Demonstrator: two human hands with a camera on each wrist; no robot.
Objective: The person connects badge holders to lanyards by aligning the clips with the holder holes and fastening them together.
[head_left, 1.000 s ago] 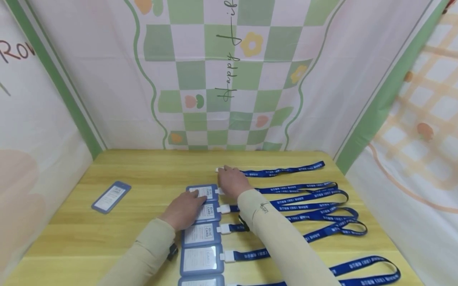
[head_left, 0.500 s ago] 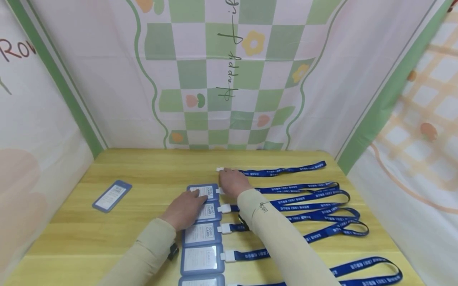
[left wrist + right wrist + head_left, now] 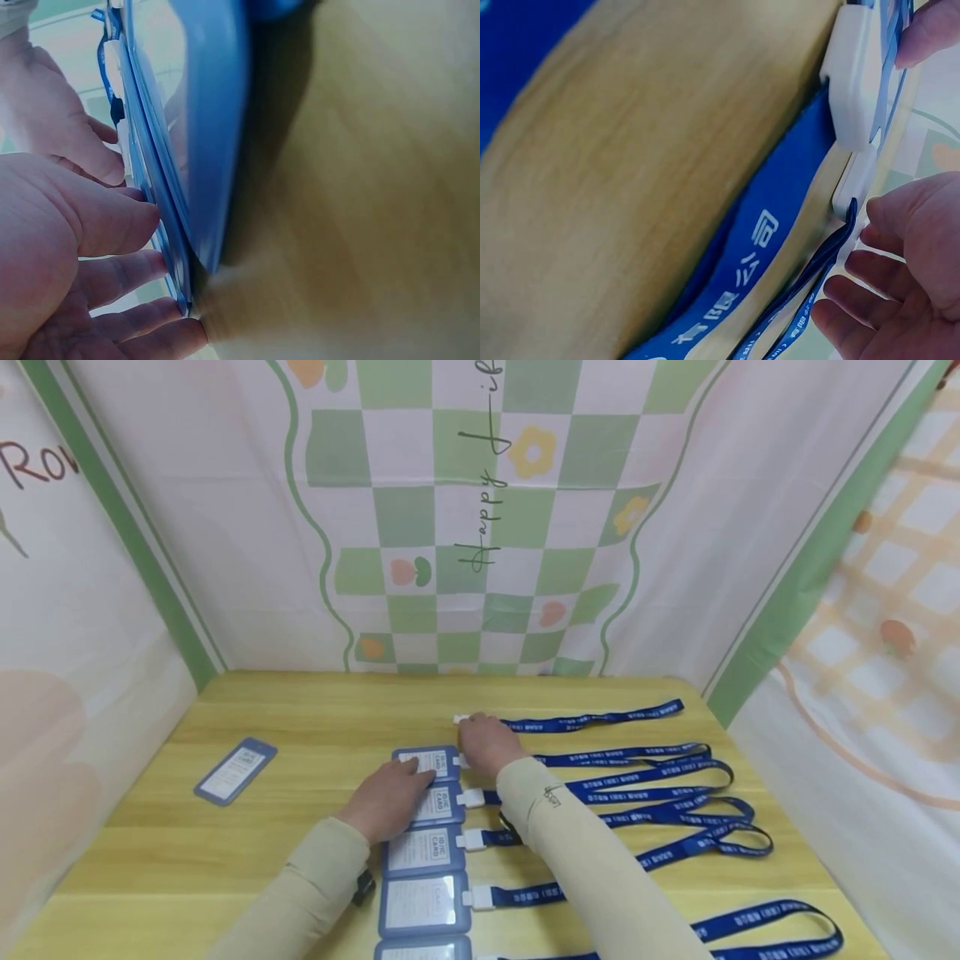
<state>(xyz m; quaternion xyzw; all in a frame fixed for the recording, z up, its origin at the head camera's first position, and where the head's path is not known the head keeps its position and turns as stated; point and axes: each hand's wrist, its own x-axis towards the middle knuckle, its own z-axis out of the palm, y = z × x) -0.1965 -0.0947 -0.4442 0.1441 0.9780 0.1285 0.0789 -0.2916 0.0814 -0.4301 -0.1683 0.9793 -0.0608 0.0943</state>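
Note:
My left hand lies over the upper badge holders, its fingertips on the far holder of a column. In the left wrist view, its thumb and extended fingers touch the blue holders' edges. My right hand is at the clip end of the farthest lanyard; the white clip peeks past the fingertips. The right wrist view shows its thumb and bent fingers close to a white clip and blue straps; whether they pinch anything is hidden.
Blue lanyards with white clips run rightward from the holder column. A separate blue-framed badge holder lies at the left on the wooden table. Patterned cloth walls stand behind and at both sides.
Both hands stay almost in place. The camera view shifts slightly; the holders and lanyards keep their arrangement.

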